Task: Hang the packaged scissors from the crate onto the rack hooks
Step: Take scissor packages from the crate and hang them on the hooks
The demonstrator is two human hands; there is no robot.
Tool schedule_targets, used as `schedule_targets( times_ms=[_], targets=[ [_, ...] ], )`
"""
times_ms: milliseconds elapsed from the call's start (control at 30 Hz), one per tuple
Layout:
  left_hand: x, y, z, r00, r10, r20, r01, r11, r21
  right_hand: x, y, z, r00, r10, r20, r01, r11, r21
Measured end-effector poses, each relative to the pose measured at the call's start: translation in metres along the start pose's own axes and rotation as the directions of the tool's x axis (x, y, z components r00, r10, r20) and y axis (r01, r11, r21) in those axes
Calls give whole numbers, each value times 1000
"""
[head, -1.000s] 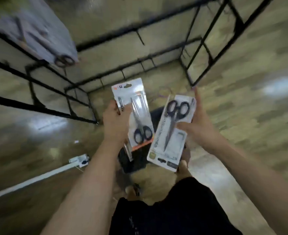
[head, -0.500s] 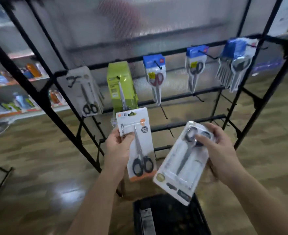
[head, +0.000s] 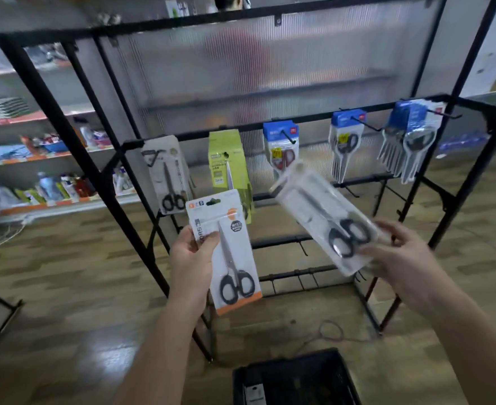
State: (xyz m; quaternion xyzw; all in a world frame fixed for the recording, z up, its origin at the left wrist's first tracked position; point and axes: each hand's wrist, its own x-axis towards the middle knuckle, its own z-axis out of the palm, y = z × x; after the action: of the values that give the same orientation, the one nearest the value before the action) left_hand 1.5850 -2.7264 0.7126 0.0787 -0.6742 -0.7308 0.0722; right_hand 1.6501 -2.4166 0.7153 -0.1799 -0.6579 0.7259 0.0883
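Left hand (head: 192,258) grips the white-and-orange pack (head: 235,244) by its left edge, thumb over the front. The pack is upright in front of the rack (head: 74,147), black scissor handles down. Right hand (head: 401,258) pinches the handle end of the clear blister pack (head: 322,217), which is tilted with its top toward upper left. Motion blur smears it: exact finger placement unclear, print unreadable. Both packs are in the air, neither on a hook. The upper rail carries hung packs (head: 227,162): grey, green, two blue-topped, plus a blue stack at far right, count not resolvable. Lower-rail hooks (head: 302,248) are partly hidden behind the held packs. Crate (head: 313,375) sits on the floor below, cut off by the bottom edge, with one pale card inside and the rest too dark to read. Store shelves (head: 36,188) at left are blurred.
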Motion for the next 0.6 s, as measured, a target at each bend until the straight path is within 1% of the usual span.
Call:
schedule_targets(
  times_ms=[33, 67, 100, 133, 167, 233, 333, 400, 467, 600],
  targets=[
    [4, -1, -2, 1000, 2, -17, -2, 1000, 11, -5, 9, 1, 989, 91, 113, -84, 994, -72],
    [6, -3, -3, 1000, 2, -28, -2, 1000, 21, -9, 18, 4, 965, 185, 188, -168, 980, -104],
    [7, -6, -3, 999, -2, -34, 3, 1000, 27, -14, 27, 8, 939, 254, 234, -244, 967, -70],
    [6, -9, -1, 999, -8, -39, 10, 999, 33, -15, 34, 11, 920, 290, 265, -301, 954, 2],
    [5, -11, 2, 999, -15, -33, 16, 999, 37, -14, 41, 12, 915, 300, 271, -329, 942, 67],
    [1, -13, 8, 999, -36, -13, 36, 998, 49, -9, 44, 14, 926, 283, 248, -318, 941, 113],
    [1, -18, 15, 999, -50, -9, 50, 997, 58, -2, 40, 13, 941, 217, 259, -245, 966, 83],
    [3, -22, 16, 996, -82, -43, 85, 994, 69, 2, 39, 13, 949, 176, 262, -190, 981, 28],
    [5, -29, 12, 985, -147, -85, 154, 985, 82, 5, 41, 14, 952, 149, 269, -140, 989, -52],
    [3, -60, -6, 949, -234, -210, 259, 961, 100, 11, 54, 21, 937, 172, 304, -141, 983, -119]
  ],
)
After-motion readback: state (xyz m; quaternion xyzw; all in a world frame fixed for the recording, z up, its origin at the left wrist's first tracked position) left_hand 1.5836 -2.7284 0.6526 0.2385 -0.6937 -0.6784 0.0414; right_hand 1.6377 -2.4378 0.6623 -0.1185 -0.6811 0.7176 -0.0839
